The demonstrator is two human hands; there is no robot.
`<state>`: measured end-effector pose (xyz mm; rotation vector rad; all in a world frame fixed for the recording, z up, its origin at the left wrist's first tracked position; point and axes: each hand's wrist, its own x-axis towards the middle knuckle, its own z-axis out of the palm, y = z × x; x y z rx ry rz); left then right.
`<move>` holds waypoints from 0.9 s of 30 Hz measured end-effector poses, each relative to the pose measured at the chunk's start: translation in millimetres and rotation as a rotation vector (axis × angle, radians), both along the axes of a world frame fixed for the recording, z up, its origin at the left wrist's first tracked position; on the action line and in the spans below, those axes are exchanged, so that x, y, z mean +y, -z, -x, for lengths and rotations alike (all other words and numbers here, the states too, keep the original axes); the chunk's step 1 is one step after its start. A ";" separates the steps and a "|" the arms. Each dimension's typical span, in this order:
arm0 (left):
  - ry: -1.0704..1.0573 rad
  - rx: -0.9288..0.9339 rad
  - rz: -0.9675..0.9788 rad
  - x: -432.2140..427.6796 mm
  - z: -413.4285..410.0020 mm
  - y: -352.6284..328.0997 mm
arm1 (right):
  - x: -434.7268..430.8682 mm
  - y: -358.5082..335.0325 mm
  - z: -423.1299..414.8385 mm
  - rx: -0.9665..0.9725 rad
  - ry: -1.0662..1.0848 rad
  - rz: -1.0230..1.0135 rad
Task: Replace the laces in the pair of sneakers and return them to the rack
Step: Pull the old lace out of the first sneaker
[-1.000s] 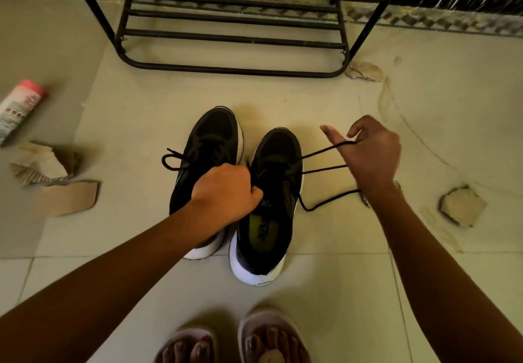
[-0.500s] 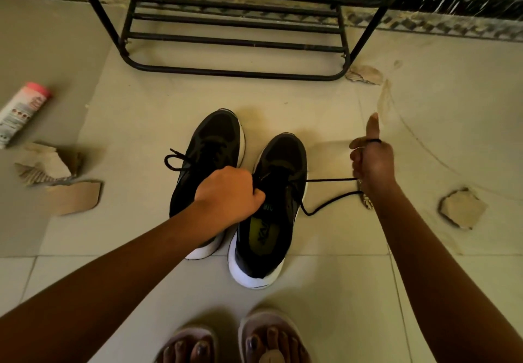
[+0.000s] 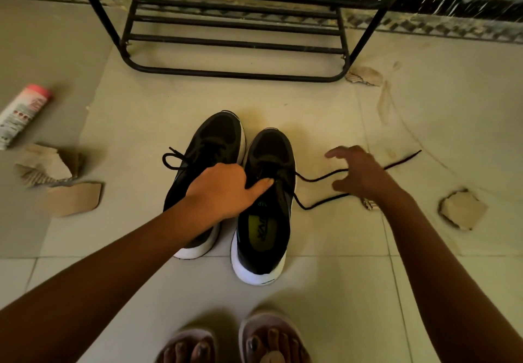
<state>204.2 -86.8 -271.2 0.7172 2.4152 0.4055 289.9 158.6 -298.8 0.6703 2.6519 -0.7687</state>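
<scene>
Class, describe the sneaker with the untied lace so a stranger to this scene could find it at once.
Start at the black metal rack; two black, white-soled sneakers stand side by side on the tiles before it. Take the right-hand sneaker: the left-hand sneaker has a tied bow, but this one's lace trails loose across the tiles.

We see a broad strip of bare pale tiled floor (image 3: pixel 311 108) between the toes of the black white-soled sneakers (image 3: pixel 218 142) and the black metal shoe rack (image 3: pixel 235 74), where a hand could pass. On the right, the loose black lace (image 3: pixel 402 160) trails over the tile beneath our spread right hand (image 3: pixel 359 173), with a torn cardboard scrap (image 3: pixel 462 211) beyond. On the left, further cardboard scraps (image 3: pixel 70 197) and a white pink-capped tube (image 3: pixel 24 113) lie well apart. Our left hand (image 3: pixel 223 190), fingers curled down between the pair, blocks that gap.
</scene>
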 end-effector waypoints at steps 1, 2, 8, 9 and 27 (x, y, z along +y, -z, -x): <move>-0.024 0.015 -0.030 0.2 0.8 -1.6 | -11.6 -0.4 0.8 0.014 -0.025 0.064; -0.042 0.050 -0.067 0.6 2.8 -2.2 | -25.0 -2.1 1.2 0.083 -0.023 0.131; 0.063 0.209 -0.186 10.2 21.9 4.6 | -86.5 -6.5 -5.8 0.233 0.088 0.455; 0.072 0.202 -0.179 11.8 21.9 6.7 | -90.3 -5.4 -8.0 0.202 0.066 0.431; -0.041 0.118 -0.269 18.2 15.6 16.8 | -118.4 14.8 -18.1 0.302 0.050 0.197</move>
